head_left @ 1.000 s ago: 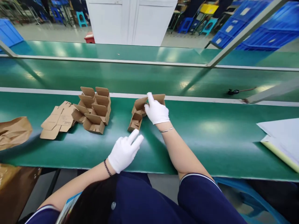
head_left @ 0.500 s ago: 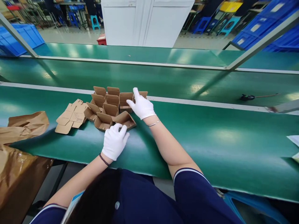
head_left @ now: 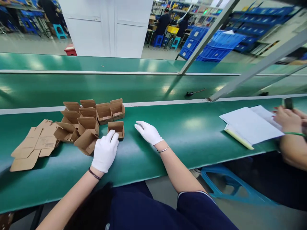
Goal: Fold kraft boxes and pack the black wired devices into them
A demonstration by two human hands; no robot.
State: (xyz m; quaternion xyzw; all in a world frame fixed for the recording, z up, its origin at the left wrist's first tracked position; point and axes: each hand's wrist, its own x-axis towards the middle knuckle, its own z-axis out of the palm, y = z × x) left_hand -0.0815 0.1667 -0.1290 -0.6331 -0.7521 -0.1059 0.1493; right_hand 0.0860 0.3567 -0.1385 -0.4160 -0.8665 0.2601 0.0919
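My left hand (head_left: 105, 153), in a white glove, has its fingers closed at the near left edge of a small open cardboard box (head_left: 120, 126). The fingertips partly cover this box. To the right, my right hand (head_left: 148, 132), also gloved in white, hovers apart from the boxes with its fingers stretched out and nothing in them. Several more open cardboard boxes (head_left: 88, 125) stand grouped behind and left of my left hand, lids raised. One tilted box (head_left: 86, 142) sits close beside its wrist side. Flat, unfolded cartons (head_left: 38, 140) lie in a pile at the left.
Everything lies on a green work surface (head_left: 182, 134) with a pale strip behind. White papers (head_left: 251, 124) lie at the right, near a co-worker's hand (head_left: 287, 118) holding a dark object. A slanted metal post (head_left: 225, 84) rises there. A blue stool (head_left: 230, 185) stands below the surface.
The view has swung right, bringing the papers and co-worker in. My right hand has left the back box. The box at my left hand now stands farther right of the group.
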